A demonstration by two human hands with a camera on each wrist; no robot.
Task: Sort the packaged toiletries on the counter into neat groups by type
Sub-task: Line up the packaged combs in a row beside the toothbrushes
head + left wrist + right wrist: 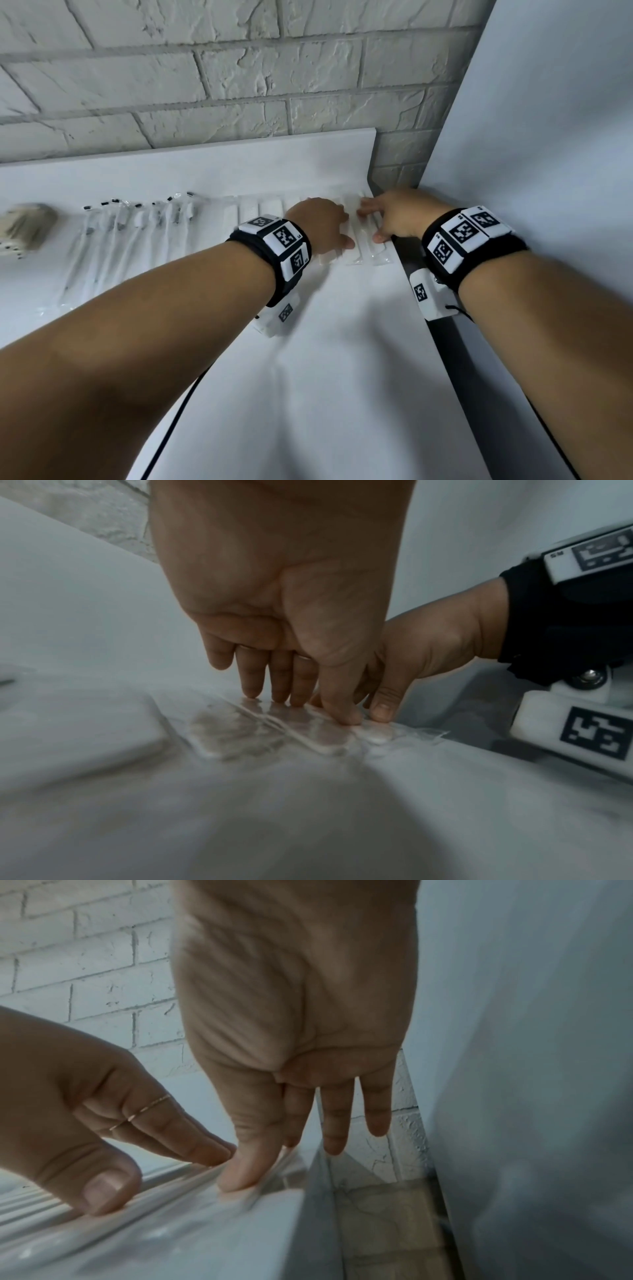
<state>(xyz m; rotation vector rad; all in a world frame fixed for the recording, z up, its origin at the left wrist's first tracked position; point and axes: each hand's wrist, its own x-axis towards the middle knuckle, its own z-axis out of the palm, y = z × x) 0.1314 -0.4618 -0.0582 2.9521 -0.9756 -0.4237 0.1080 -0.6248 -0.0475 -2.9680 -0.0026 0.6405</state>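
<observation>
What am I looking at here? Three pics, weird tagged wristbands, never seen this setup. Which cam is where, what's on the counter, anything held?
No robot: a person sorts toiletries bare-handed. The wristbands with black-and-white tags carry cameras. The large picture comes from a head camera looking down; the other two look along each palm at the fingers.

On the white counter lie a row of clear-wrapped packets at the right edge, flat white packets beside them, wrapped toothbrushes further left, and a blurred beige item at far left.

Nothing is lifted. The left hand and right hand both press straight fingers on the clear-wrapped packets, apparently squaring them up.
</observation>
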